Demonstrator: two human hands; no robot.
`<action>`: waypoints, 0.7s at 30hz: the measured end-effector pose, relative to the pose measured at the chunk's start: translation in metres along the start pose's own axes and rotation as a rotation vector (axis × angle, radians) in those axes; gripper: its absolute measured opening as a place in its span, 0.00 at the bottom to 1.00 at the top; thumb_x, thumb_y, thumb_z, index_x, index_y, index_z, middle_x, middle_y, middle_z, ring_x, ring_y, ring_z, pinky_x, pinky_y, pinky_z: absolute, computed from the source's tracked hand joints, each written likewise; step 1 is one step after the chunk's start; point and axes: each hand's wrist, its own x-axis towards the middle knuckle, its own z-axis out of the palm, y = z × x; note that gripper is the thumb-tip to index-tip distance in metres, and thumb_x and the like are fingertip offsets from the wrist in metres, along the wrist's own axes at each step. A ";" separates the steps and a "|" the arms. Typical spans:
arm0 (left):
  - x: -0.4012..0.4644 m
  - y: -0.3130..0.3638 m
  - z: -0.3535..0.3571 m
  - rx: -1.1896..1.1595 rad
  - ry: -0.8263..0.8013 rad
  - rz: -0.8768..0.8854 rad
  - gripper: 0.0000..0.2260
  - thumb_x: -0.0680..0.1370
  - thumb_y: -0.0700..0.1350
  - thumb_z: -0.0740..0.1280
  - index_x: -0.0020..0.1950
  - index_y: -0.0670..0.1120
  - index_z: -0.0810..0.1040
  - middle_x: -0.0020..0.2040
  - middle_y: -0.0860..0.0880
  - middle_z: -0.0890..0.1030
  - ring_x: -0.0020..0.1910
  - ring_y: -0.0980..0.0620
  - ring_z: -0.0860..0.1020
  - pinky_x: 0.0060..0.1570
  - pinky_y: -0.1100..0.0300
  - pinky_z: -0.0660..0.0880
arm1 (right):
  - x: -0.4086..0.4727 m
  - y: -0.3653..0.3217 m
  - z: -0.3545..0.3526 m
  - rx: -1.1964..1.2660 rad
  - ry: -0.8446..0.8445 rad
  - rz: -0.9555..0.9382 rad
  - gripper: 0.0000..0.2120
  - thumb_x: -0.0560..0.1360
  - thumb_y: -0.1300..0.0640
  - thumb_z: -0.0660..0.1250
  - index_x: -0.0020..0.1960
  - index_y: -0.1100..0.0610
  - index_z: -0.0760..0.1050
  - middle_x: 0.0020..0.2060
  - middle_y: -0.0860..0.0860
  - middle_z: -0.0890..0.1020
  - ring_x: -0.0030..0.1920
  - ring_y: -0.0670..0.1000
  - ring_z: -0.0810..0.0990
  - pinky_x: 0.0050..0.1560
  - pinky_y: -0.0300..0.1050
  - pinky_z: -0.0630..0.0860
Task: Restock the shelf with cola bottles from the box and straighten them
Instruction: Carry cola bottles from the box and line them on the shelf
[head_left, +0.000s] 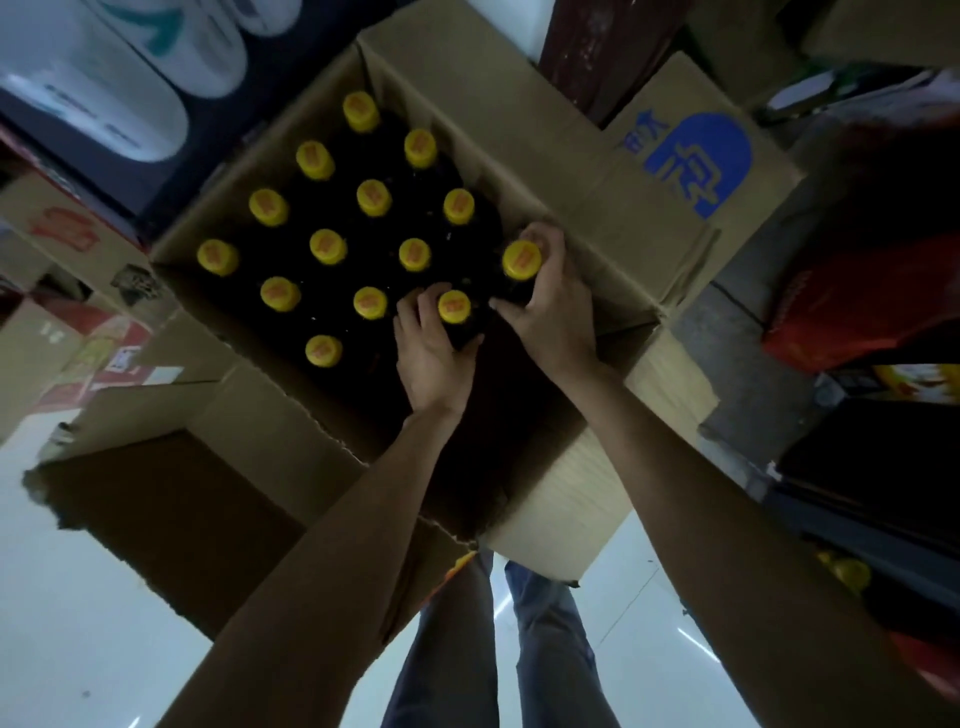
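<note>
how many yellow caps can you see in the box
15 yellow caps show in the box: 13 stand free in diagonal rows, one is in the left hand and one in the right hand. Others may be hidden beneath the arms.

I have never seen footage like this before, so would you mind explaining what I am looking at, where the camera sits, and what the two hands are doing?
This is one picture from a wide-angle camera worn on a person's head, looking down past their bare forearms. There is no machine; a person works with two hands.

Below them stands an open brown cardboard box on a pale glossy floor, filled with dark cola bottles topped by yellow screw caps. More cartons stand around it.

The left hand curls round the neck of one yellow-capped bottle near the box's front. The right hand grips the neighbouring yellow-capped bottle by the box's right wall. Both bottles appear to be still in the box.

The shelf to be restocked is not clearly visible here.
</note>
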 end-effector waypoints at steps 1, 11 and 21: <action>-0.001 0.000 -0.009 -0.031 0.016 0.037 0.29 0.65 0.43 0.79 0.63 0.43 0.73 0.61 0.43 0.74 0.61 0.43 0.73 0.53 0.52 0.75 | -0.009 -0.010 -0.011 0.021 0.047 0.026 0.32 0.66 0.59 0.78 0.65 0.57 0.67 0.61 0.51 0.77 0.61 0.53 0.75 0.56 0.47 0.71; -0.042 0.075 -0.162 -0.191 -0.015 0.618 0.26 0.66 0.47 0.78 0.59 0.39 0.74 0.55 0.35 0.74 0.63 0.63 0.66 0.65 0.69 0.63 | -0.123 -0.076 -0.134 0.357 0.410 -0.031 0.32 0.63 0.54 0.79 0.56 0.40 0.62 0.53 0.55 0.76 0.54 0.51 0.77 0.54 0.41 0.74; -0.145 0.166 -0.185 -0.339 -0.373 0.849 0.31 0.68 0.55 0.77 0.61 0.35 0.75 0.59 0.42 0.71 0.61 0.43 0.75 0.53 0.43 0.78 | -0.309 -0.044 -0.211 0.308 0.694 0.093 0.26 0.66 0.58 0.78 0.59 0.57 0.69 0.48 0.54 0.73 0.50 0.59 0.75 0.49 0.60 0.74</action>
